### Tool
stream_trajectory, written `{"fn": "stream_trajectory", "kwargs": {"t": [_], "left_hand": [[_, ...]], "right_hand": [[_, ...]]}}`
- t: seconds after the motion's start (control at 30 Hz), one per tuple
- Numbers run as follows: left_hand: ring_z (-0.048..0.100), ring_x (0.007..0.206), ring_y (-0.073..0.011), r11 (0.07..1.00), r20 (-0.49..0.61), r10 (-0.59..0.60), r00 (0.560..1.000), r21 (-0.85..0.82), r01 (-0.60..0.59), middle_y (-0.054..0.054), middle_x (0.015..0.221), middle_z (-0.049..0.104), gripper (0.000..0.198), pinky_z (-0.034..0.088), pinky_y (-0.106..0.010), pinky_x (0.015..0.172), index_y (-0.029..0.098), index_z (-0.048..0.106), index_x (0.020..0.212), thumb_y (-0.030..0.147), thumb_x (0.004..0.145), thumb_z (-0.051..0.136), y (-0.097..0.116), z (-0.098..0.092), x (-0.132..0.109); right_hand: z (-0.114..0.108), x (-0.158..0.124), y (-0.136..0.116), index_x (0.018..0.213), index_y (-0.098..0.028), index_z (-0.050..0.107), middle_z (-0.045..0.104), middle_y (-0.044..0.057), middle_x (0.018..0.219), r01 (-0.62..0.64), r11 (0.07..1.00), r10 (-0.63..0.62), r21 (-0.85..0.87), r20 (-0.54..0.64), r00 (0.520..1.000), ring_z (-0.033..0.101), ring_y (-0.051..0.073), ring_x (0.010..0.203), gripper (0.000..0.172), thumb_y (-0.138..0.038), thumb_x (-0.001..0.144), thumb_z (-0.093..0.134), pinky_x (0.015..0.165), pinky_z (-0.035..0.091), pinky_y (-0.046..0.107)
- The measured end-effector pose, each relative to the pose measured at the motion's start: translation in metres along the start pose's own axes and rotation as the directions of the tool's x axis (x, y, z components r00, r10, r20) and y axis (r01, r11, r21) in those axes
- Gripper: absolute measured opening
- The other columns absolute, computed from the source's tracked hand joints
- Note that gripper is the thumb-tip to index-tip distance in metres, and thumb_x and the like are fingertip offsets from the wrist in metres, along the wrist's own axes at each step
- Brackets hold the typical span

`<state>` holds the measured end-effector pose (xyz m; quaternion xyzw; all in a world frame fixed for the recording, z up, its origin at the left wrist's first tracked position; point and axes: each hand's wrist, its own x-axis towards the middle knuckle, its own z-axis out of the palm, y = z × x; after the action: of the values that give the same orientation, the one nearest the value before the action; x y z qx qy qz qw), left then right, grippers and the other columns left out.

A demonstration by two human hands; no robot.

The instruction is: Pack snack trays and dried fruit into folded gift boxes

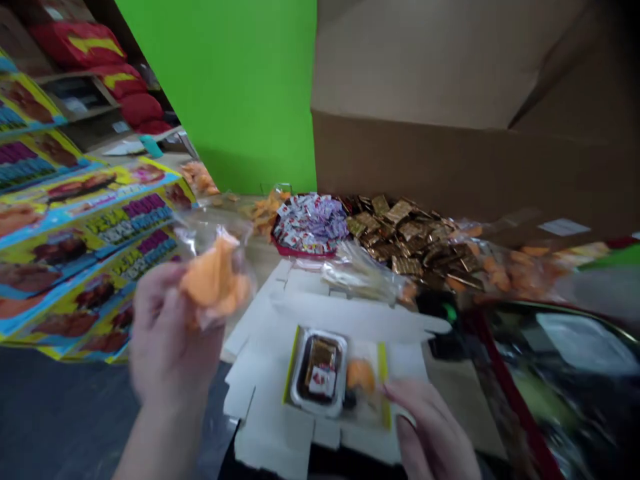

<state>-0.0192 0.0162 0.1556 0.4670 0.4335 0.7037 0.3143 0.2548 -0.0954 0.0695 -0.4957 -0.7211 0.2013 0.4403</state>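
The left forearm [160, 440] rises from the lower left, and the left hand [170, 333] is raised and blurred, its fingers curled shut around a clear plastic bag of orange food pieces [215, 277], which bulges out above the thumb side of the grip. Below and to the right of that grip lies a flat white die-cut cardboard blank [345, 320]. On it sits a small rectangular tray with a silver rim and dark interior [319, 373], and just beside the tray is a single orange piece [360, 375], both on a yellow-edged card [383, 393]. The right hand [430, 433] is low at the bottom edge, open and relaxed, its fingers [400, 400] reaching toward the yellow edge of the card and close to or touching it. Beyond both hands, a pile of gold foil sachets [400, 233] and a red tray of small printed packets [310, 227] lie in front of a large brown cardboard box [440, 133]. Colourful printed cartons [85, 220] stand to the left.
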Motion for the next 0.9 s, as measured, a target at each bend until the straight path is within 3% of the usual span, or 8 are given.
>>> {"fn": "stream_trajectory", "kwargs": {"t": [0.07, 0.17, 0.2, 0.37, 0.53, 0.73, 0.8, 0.9], "left_hand": [[0.063, 0.103, -0.0229, 0.988, 0.305, -0.101, 0.947, 0.145, 0.059, 0.002, 0.115, 0.063, 0.017, 0.058, -0.039, 0.078, 0.037, 0.061, 0.104, 0.035, 0.089, 0.054, 0.028, -0.008, -0.044], [0.064, 0.101, -0.0220, 0.911, 0.654, -0.353, 0.669, 0.403, 0.087, -0.004, 0.116, 0.064, 0.026, 0.058, -0.036, 0.081, 0.032, 0.059, 0.115, 0.029, 0.091, 0.052, 0.023, -0.017, -0.094], [0.063, 0.103, -0.0211, 0.897, 0.664, -0.371, 0.649, 0.437, 0.067, -0.005, 0.118, 0.063, 0.030, 0.057, -0.036, 0.084, 0.030, 0.054, 0.122, 0.028, 0.092, 0.049, 0.013, -0.018, -0.104], [0.055, 0.116, -0.0204, 0.784, 0.590, -0.170, 0.789, 0.567, -0.255, -0.009, 0.124, 0.057, 0.030, 0.046, -0.038, 0.100, 0.022, 0.049, 0.123, 0.027, 0.094, 0.044, -0.056, -0.003, -0.121], [0.037, 0.133, -0.0303, 0.569, 0.840, -0.188, 0.510, 0.516, -0.640, -0.016, 0.140, 0.045, 0.060, 0.029, -0.052, 0.110, 0.016, 0.043, 0.136, 0.047, 0.086, 0.056, -0.087, 0.010, -0.130], [0.035, 0.136, -0.0273, 0.484, 0.872, -0.217, 0.439, 0.487, -0.727, -0.013, 0.144, 0.043, 0.065, 0.009, -0.055, 0.115, 0.021, 0.027, 0.148, 0.048, 0.092, 0.046, -0.089, -0.034, -0.153], [0.031, 0.138, -0.0267, 0.517, 0.847, -0.148, 0.510, 0.506, -0.690, -0.012, 0.145, 0.041, 0.059, 0.017, -0.054, 0.113, 0.024, 0.026, 0.148, 0.041, 0.094, 0.042, -0.094, -0.044, -0.140], [0.042, 0.130, -0.0272, 0.589, 0.563, 0.077, 0.823, 0.640, -0.493, -0.017, 0.139, 0.045, 0.056, 0.039, -0.046, 0.103, 0.019, 0.034, 0.143, 0.037, 0.092, 0.046, -0.101, -0.045, -0.086]], "right_hand": [[0.013, 0.012, -0.027, 0.143, -0.028, 0.034, 0.058, 0.012, 0.124, -0.061, 0.967, 0.054, 0.246, 0.035, 0.998, 0.061, 0.026, 0.104, 0.058, -0.043, 0.089, 0.052, 0.086, 0.054, 0.042], [0.026, 0.020, -0.035, 0.119, -0.025, 0.055, 0.062, 0.010, 0.115, -0.229, 0.854, 0.215, 0.467, 0.084, 0.973, 0.062, 0.022, 0.100, 0.036, -0.046, 0.090, 0.051, 0.081, 0.054, 0.035], [0.025, 0.020, -0.029, 0.107, -0.024, 0.059, 0.064, 0.008, 0.105, -0.291, 0.827, 0.293, 0.480, 0.074, 0.953, 0.063, 0.020, 0.094, 0.027, -0.043, 0.090, 0.051, 0.078, 0.054, 0.033], [-0.001, 0.020, 0.031, 0.098, -0.019, 0.060, 0.067, 0.006, 0.092, -0.429, 0.881, 0.411, 0.197, 0.126, 0.903, 0.062, 0.018, 0.081, 0.021, -0.033, 0.088, 0.049, 0.073, 0.051, 0.031], [0.012, 0.019, 0.051, 0.124, -0.015, 0.056, 0.067, 0.012, 0.102, -0.255, 0.912, 0.340, -0.320, 0.244, 0.908, 0.058, 0.027, 0.100, 0.039, -0.023, 0.086, 0.052, 0.088, 0.047, 0.044], [0.034, -0.030, 0.051, 0.131, -0.022, 0.052, 0.054, 0.010, 0.134, 0.026, 0.838, 0.131, -0.546, 0.247, 0.960, 0.030, 0.030, 0.137, 0.039, -0.032, 0.094, 0.042, 0.106, 0.031, 0.052], [0.021, -0.036, 0.059, 0.126, -0.022, 0.056, 0.059, 0.010, 0.128, 0.020, 0.868, 0.101, -0.497, 0.215, 0.971, 0.034, 0.030, 0.134, 0.037, -0.034, 0.095, 0.039, 0.104, 0.032, 0.052], [-0.018, -0.016, 0.076, 0.116, -0.017, 0.059, 0.065, 0.014, 0.104, -0.228, 0.881, 0.193, -0.415, -0.124, 0.973, 0.056, 0.027, 0.103, 0.037, -0.039, 0.092, 0.042, 0.087, 0.045, 0.044]]}}
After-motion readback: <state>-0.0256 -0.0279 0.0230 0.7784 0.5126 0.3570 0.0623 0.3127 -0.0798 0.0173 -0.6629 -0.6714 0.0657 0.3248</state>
